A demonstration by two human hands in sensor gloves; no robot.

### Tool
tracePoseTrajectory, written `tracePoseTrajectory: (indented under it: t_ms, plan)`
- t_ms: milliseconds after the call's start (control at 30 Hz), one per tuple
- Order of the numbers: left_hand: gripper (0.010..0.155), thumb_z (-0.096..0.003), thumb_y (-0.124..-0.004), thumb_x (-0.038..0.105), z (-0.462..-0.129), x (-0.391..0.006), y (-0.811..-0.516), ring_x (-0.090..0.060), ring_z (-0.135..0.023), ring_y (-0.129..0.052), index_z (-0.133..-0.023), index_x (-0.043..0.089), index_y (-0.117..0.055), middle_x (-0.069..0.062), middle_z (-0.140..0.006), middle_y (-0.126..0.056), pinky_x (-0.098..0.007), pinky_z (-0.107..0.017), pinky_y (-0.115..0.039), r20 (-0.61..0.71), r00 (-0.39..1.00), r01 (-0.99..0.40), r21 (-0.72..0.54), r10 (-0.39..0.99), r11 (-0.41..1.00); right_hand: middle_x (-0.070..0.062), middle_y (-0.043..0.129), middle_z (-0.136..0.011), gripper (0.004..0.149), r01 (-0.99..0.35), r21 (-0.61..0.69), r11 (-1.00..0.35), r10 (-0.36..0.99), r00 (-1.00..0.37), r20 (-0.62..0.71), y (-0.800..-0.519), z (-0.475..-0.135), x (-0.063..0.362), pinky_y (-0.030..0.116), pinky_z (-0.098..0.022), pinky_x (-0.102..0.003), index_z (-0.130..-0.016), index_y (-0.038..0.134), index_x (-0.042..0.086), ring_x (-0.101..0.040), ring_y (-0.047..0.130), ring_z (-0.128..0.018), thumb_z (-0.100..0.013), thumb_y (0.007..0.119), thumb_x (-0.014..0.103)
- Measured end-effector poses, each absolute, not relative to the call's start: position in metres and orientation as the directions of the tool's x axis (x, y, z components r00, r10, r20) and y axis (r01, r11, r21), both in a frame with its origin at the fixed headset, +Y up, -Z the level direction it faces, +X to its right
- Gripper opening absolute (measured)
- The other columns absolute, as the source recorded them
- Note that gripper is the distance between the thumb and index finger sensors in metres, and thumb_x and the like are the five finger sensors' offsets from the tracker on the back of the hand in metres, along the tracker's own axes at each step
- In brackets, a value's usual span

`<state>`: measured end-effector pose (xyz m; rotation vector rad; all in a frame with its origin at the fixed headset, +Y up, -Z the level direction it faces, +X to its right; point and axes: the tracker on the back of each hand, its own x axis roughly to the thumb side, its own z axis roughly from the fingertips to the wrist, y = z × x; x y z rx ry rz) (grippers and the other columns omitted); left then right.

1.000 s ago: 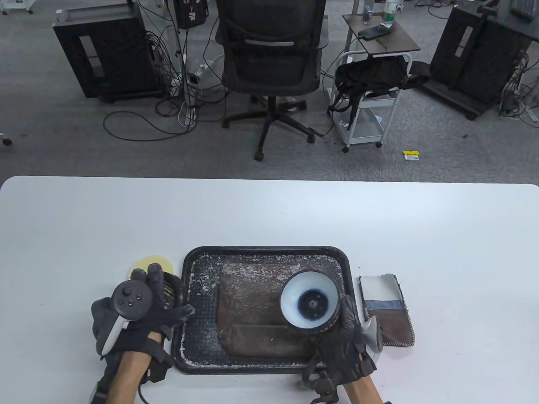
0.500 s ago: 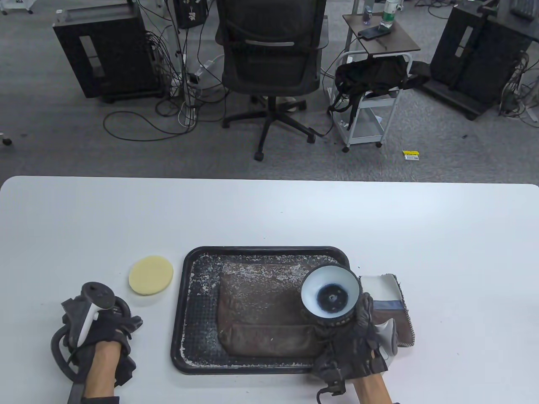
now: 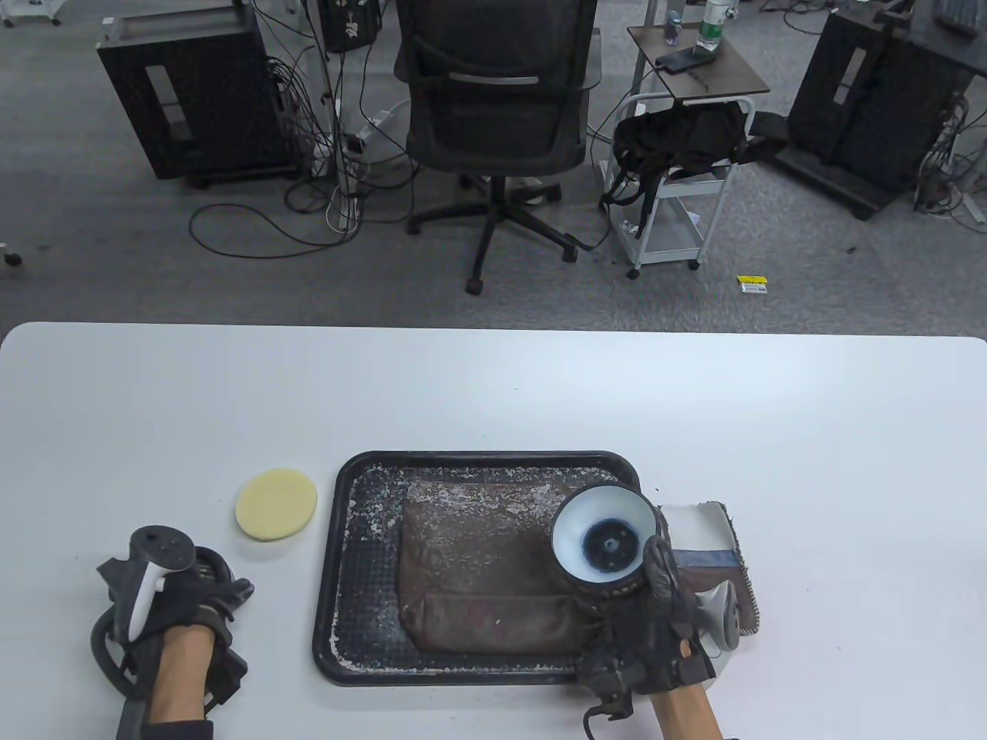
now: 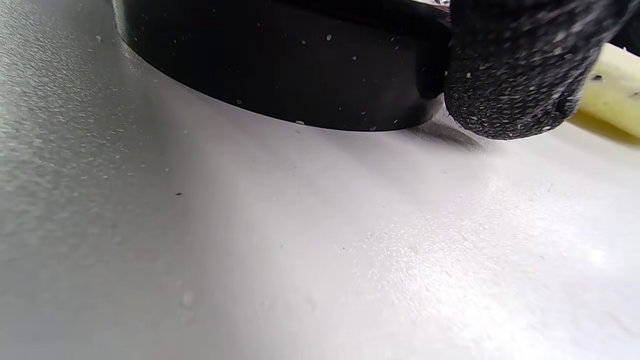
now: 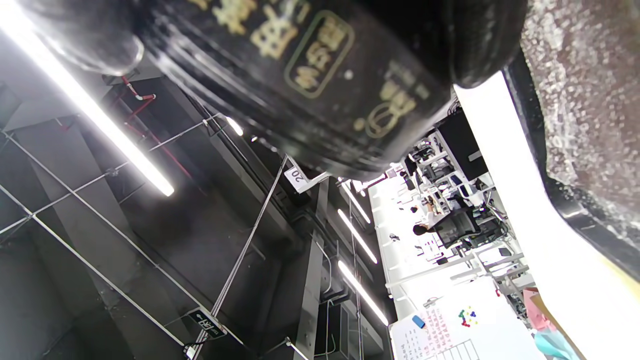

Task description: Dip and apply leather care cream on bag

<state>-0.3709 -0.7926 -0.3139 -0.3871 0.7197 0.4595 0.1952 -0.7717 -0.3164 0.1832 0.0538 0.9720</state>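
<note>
Since a second ago, we are setting the lid (image 3: 202,569) on the desk (image 3: 493,401) with our left hand (image 3: 181,609), while our right hand (image 3: 655,624) is gripping the open jar (image 3: 605,543) over the tray (image 3: 339,586); sponge (image 3: 276,505) undipped, bag (image 3: 478,570) uncreamed.

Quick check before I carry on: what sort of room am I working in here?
Probably an office or lab workspace: grey carpet, an office chair beyond the white table, black equipment cabinets with trailing cables, and a wheeled cart.
</note>
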Motion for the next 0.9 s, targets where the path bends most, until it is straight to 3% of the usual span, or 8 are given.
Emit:
tracePoseTrajectory:
  t_ms: [167,300,467,667,900]
  plan:
    - [0.106,-0.034,-0.092,0.059,-0.317,-0.36,-0.78,-0.041,-0.106,-0.004,-0.104,0.03,-0.018,-0.003,-0.112,-0.005,-0.073,-0.072,-0.023,-0.639,0.709,-0.492,-0.145,0.298,0.859,-0.029,0.032,-0.11,0.102,-0.829,0.152,0.537,0.835,0.549,0.044,-0.772,-0.316,0.197,0.071,-0.062,-0.065,-0.109,0.009,0.007,-0.062,0.059,-0.094,-0.052,0.072,0.063]
    - [0.1,-0.0376,-0.092,0.05,-0.326,-0.334,-0.757,-0.036,-0.108,-0.004,-0.105,0.031,-0.021,0.002,-0.113,-0.008,-0.072,-0.074,-0.02,-0.476,0.805,-0.427,-0.048,0.355,0.903,-0.029,0.034,-0.11,0.101,-0.845,0.132,0.519,0.847,0.529,0.049,-0.772,-0.317,0.198,0.071,-0.062,-0.065,-0.11,0.013,0.005,-0.062,0.061,-0.093,-0.052,0.073,0.062]
    - [0.09,-0.0402,-0.092,0.044,-0.344,-0.303,-0.75,-0.032,-0.112,-0.016,-0.106,0.033,-0.031,0.004,-0.115,-0.018,-0.07,-0.078,-0.031,-0.313,0.876,-0.394,-0.028,0.366,0.919,-0.029,0.037,-0.109,0.1,-0.859,0.128,0.495,0.862,0.505,0.055,-0.772,-0.317,0.197,0.072,-0.061,-0.065,-0.11,0.017,0.004,-0.061,0.063,-0.092,-0.051,0.074,0.061]
    - [0.085,-0.0423,-0.091,0.038,-0.366,-0.295,-0.759,-0.029,-0.113,-0.022,-0.106,0.034,-0.034,0.005,-0.116,-0.024,-0.068,-0.079,-0.035,-0.325,0.882,-0.389,-0.091,0.342,0.917,-0.029,0.039,-0.109,0.099,-0.856,0.133,0.499,0.857,0.51,0.067,-0.772,-0.317,0.198,0.074,-0.062,-0.063,-0.11,0.019,0.003,-0.06,0.065,-0.092,-0.052,0.075,0.06]
    - [0.086,-0.0422,-0.091,0.037,-0.4,-0.298,-0.768,-0.025,-0.113,-0.018,-0.104,0.036,-0.031,0.008,-0.115,-0.02,-0.067,-0.079,-0.031,-0.373,0.881,-0.396,-0.241,0.292,0.886,-0.032,0.042,-0.107,0.098,-0.862,0.112,0.494,0.862,0.503,0.071,-0.771,-0.317,0.198,0.075,-0.061,-0.062,-0.109,0.022,0.0,-0.061,0.067,-0.09,-0.052,0.075,0.059]
